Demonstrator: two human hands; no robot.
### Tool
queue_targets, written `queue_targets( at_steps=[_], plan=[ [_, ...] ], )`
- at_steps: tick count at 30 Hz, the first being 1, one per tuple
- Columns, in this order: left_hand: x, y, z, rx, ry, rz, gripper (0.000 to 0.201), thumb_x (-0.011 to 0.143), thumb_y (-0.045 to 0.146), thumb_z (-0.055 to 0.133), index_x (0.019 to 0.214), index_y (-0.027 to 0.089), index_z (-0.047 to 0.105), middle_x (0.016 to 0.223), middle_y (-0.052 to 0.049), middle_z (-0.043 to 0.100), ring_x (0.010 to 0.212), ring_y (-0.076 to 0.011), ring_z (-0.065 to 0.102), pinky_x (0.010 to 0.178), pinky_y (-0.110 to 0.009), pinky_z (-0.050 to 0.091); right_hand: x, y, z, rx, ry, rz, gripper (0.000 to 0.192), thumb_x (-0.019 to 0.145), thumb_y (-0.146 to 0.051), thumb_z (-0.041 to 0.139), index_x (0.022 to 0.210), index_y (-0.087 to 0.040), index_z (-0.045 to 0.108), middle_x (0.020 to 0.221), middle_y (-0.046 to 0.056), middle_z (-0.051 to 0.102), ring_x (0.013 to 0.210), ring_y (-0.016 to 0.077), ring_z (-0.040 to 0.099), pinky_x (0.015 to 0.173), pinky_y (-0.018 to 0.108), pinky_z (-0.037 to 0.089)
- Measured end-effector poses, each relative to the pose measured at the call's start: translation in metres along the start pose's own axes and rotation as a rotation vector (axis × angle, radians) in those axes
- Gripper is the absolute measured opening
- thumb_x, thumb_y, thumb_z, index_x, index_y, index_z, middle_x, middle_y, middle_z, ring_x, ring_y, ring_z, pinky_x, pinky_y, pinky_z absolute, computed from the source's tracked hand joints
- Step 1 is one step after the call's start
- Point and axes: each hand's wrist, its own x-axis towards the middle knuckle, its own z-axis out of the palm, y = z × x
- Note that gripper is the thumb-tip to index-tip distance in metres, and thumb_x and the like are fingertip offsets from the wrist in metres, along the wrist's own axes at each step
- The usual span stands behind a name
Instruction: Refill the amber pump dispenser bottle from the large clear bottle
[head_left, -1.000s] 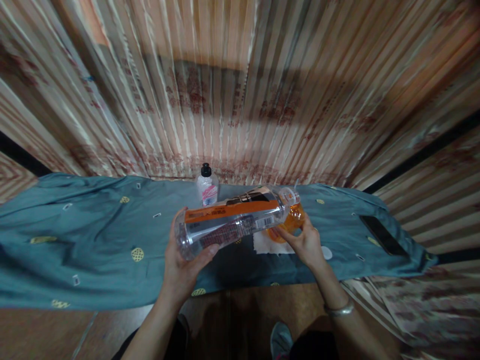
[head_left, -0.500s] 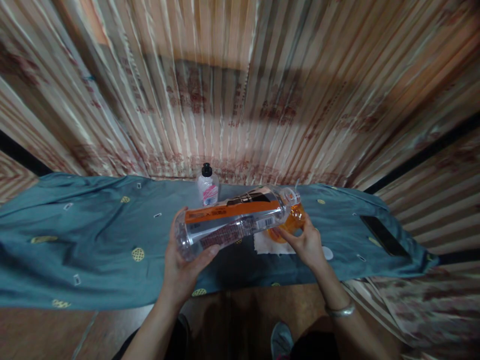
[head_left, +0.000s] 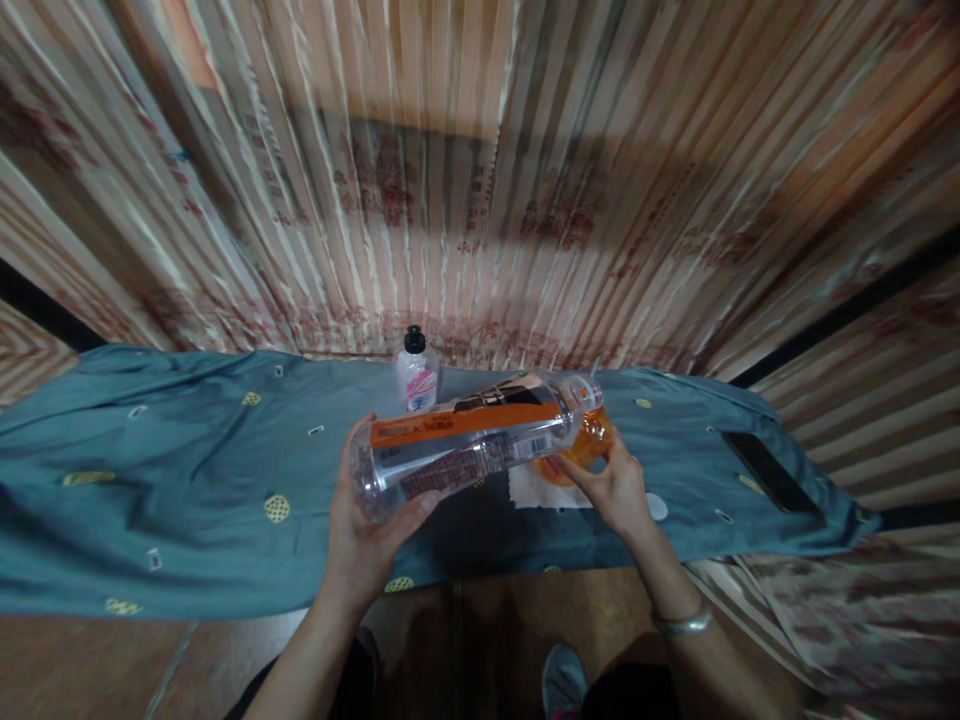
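My left hand [head_left: 365, 530] grips the base of a large clear plastic bottle [head_left: 465, 445] with an orange label, tipped almost flat with its neck to the right. The neck sits over a small clear container of orange liquid [head_left: 583, 445]. My right hand [head_left: 615, 487] holds that container from the near side. It stands on a white cloth [head_left: 534, 489] laid on the blue-green patterned tablecloth [head_left: 187, 480].
A small white bottle with a black cap and pink label [head_left: 416, 373] stands behind the big bottle. A dark phone [head_left: 766, 469] lies at the cloth's right end. A striped curtain [head_left: 480, 180] hangs behind. A small white disc [head_left: 657, 507] lies by my right wrist.
Hardly anything differs; the tipped bottle and both hands keep their places, with only a slight shift of the view.
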Motion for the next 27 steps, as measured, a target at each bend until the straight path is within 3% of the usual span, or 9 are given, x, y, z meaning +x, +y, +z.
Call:
queue_targets(
  at_steps=[14,22,27],
  plan=[
    [-0.005,0.007,0.004,-0.045,-0.011,-0.039,0.094,0.064,0.038,0.099,0.147,0.027,0.057,0.132,-0.009,0.073,0.122,-0.0318,0.072,0.106,-0.045,0.061,-0.003,0.007,-0.002,0.028,0.034,0.004,0.092,0.067,-0.08,0.078,0.129,-0.015,0.065,0.11,0.018,0.083,0.099,0.0401,0.079,0.086,0.052,0.063],
    [-0.005,0.009,0.004,-0.013,-0.069,-0.042,0.097,0.065,0.04,0.098,0.149,0.026,0.053,0.134,-0.009,0.073,0.126,-0.0325,0.071,0.11,-0.047,0.058,-0.007,0.006,-0.008,0.022,0.021,0.017,0.087,0.067,-0.082,0.078,0.127,-0.019,0.067,0.111,0.015,0.084,0.098,0.0383,0.08,0.084,0.049,0.064],
    [-0.007,0.008,0.006,-0.017,-0.044,-0.042,0.095,0.065,0.042,0.098,0.148,0.027,0.055,0.133,-0.009,0.073,0.124,-0.0322,0.071,0.107,-0.047,0.06,-0.01,0.005,-0.012,0.024,0.027,0.013,0.08,0.069,-0.08,0.078,0.121,-0.02,0.069,0.108,0.014,0.084,0.097,0.0378,0.08,0.082,0.048,0.064]
  ],
)
